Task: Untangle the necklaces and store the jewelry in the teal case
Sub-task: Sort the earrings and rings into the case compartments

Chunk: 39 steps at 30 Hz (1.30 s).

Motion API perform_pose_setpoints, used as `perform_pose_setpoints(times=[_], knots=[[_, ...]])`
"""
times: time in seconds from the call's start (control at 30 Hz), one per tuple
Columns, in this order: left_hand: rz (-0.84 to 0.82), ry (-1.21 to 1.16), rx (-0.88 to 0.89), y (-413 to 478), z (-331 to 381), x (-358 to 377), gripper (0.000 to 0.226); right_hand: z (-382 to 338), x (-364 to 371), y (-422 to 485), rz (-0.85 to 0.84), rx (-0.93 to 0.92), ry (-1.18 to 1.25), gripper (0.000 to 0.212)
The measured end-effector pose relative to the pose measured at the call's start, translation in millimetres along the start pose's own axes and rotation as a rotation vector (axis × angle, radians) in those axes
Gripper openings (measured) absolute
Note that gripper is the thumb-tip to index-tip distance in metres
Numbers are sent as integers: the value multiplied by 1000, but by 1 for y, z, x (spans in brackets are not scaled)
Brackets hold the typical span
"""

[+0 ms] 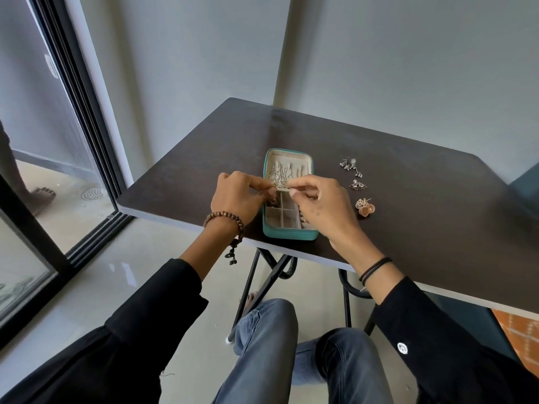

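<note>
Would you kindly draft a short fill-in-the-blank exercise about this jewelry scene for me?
1. The left hand and right hand pinch a thin chain above the open ____ case.
2. The loose earrings lie on the table to the ____ of the case.
3. A wooden bead bracelet circles the ____ wrist.
Missing words: teal; right; left.

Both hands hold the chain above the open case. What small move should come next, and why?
Probably lay the chain into the far half of the teal case, where other chains lie: the left hand and right hand pinch it just above there.
</note>
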State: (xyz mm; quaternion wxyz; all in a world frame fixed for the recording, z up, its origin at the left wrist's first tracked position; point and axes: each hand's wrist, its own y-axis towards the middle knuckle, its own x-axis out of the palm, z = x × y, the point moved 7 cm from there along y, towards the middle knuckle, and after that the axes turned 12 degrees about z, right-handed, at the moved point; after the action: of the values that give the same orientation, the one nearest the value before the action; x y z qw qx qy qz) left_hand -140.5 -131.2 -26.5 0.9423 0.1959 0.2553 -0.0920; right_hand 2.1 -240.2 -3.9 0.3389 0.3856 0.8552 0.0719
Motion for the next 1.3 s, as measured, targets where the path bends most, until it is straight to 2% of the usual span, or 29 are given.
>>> perform_pose_setpoints(times=[0.2,0.37,0.5,0.73,0.87,0.97,1.3], knots=[[72,26,67,1,11,-4,17,8,-14,-1,36,-12,54,20],[68,2,114,-5,38,4,14,21,-37,-4,74,16,71,17],[-10,-50,162,-15,72,24,12,37,-65,-3,136,39,68,15],[-132,-87,170,-33,125,79,25,76,-108,7,295,82,-31,12],[-171,-40,119,-32,135,109,32,100,-109,16,247,93,-151,13],[-238,31,115,-32,137,131,28,112,-104,17,207,112,-178,18],[-262,168,155,-22,127,167,24,118,-107,14,243,-18,-189,17]])
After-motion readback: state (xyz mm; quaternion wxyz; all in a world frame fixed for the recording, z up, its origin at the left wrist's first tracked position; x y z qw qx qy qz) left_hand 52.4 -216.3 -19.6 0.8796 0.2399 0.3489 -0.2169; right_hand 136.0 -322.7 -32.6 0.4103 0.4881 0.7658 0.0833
